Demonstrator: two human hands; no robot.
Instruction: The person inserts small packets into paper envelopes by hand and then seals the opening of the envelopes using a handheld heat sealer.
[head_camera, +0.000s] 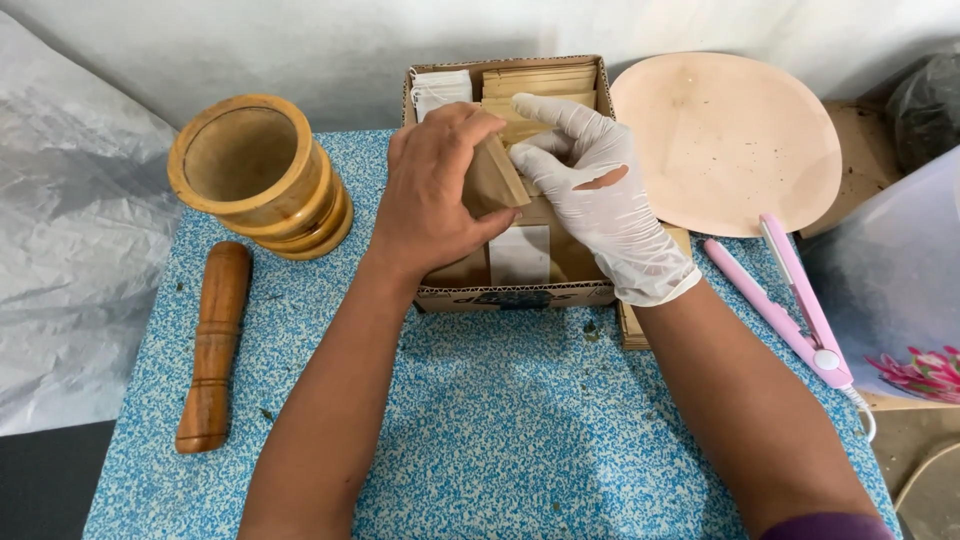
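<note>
Far left: crumpled grey plastic sheet (70, 250) past the table edge. Table (480, 440) has a blue-white speckled top.

Wooden pestle (212, 345) lies flat at 9 o'clock of table centre, long axis roughly 12–6. Just beyond it, at 11 o'clock, wooden mortar (258, 172) stands upright, mouth open to camera; apart from the pestle, not touching.

Left hand (440, 190), bare, is over the cardboard box (515, 293) at 12 o'clock. Fingers curled shut around a small brown paper pouch (497, 175), thumb at its lower right edge, pouch held tilted above the box interior.

Box is open-topped, sits at the far middle of the table. Inside: stacked brown pouches (540, 85) at the far end, white filter bags (440, 88) in the far left corner, one white piece (520, 255) near the front wall.

Right hand (600, 195), white glove, touches the same pouch at its upper right. Thumb and lower fingers pinch its top edge; index finger extended toward 10 o'clock. Hands are just beside each other, the pouch between them.

More brown pouches (628, 325) stacked just beside the box's right front corner, mostly hidden by the right forearm.

At 2 o'clock: round pale pink plate (730, 140), propped against the wall. At 3 o'clock: pink flat-iron sealer (790, 300), lying closed, cord end toward 5 o'clock. Far right: clear plastic bag (890, 290) with flower print.
</note>
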